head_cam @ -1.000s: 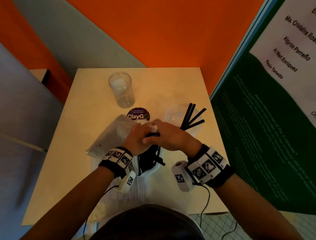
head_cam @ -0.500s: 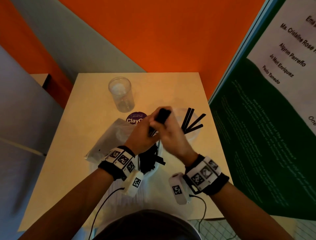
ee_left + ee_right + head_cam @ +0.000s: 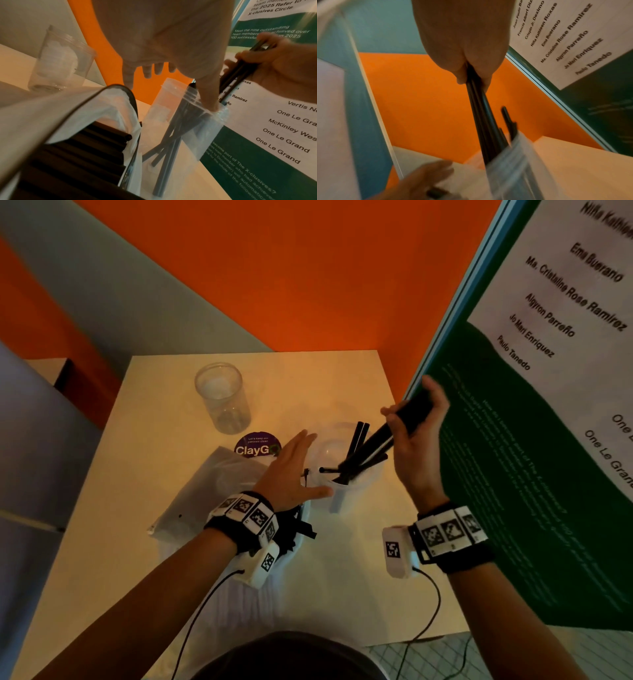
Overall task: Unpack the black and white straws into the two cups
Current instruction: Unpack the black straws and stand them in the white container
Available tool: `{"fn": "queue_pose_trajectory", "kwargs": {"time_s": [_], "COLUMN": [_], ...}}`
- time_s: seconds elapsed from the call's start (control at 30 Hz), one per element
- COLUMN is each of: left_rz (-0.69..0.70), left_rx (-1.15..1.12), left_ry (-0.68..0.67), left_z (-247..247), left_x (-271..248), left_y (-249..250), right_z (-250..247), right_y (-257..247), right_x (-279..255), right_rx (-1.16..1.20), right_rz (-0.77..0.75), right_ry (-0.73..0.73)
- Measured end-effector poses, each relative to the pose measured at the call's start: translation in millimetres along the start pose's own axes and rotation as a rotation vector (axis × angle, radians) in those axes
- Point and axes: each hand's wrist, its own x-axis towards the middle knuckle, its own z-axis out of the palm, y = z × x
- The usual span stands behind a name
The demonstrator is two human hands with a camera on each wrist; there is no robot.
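Observation:
My right hand (image 3: 412,414) grips a bundle of black straws (image 3: 373,445) above the near clear cup (image 3: 368,479). The bundle's lower ends reach down into that cup among several black straws standing there (image 3: 173,135). My left hand (image 3: 298,467) is open with straight fingers just left of the cup, its thumb against the rim (image 3: 210,104). In the right wrist view the right hand's fingers (image 3: 471,65) close round the black straws (image 3: 481,115). The far clear cup (image 3: 222,398) holds something white. Under my left wrist lies a bag of more black straws (image 3: 82,148).
A flattened clear plastic bag (image 3: 212,491) lies left of the hands by a purple round sticker (image 3: 257,445). An orange wall backs the pale table (image 3: 113,542). A green and white poster board (image 3: 531,474) stands close on the right.
My right hand pulled a bundle of black straws up from the bag and carried it right, over the near cup. My left hand let go and opened beside the cup.

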Motion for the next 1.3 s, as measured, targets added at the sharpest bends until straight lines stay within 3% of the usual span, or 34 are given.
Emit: {"fn": "queue_pose_trajectory", "kwargs": {"time_s": [0.13, 0.33, 0.57, 0.67, 0.73, 0.93, 1.17, 1.3], "left_rz": [-0.024, -0.091, -0.132, -0.106, -0.092, -0.127, -0.155, -0.163], "left_rx": [0.026, -0.148, -0.302, -0.287, -0.305, -0.348, -0.395, -0.407], "left_ry": [-0.06, -0.075, 0.055, 0.063, 0.072, 0.099, 0.09, 0.071], "left_z": [0, 6, 7, 11, 13, 16, 18, 20], "left_x": [9, 17, 18, 20, 21, 22, 21, 21], "left_y": [-1, -7, -16, -14, -12, -14, -14, -19], "right_z": [2, 9, 35, 50, 60, 72, 68, 62], "right_y": [38, 59, 66, 63, 62, 61, 59, 54], "right_x": [-15, -19, 5, 3, -1, -7, -3, 2], "right_rx": [-0.4, -0.393, -0.816, -0.696, -0.544, -0.478, -0.323, -0.158], "right_rz": [0.032, 0.26, -0.02, -0.075, -0.084, -0.097, -0.097, 0.013], "right_ry": [-0.067, -0.456, -0.67, -0.769, -0.753, -0.639, -0.687, -0.485]}}
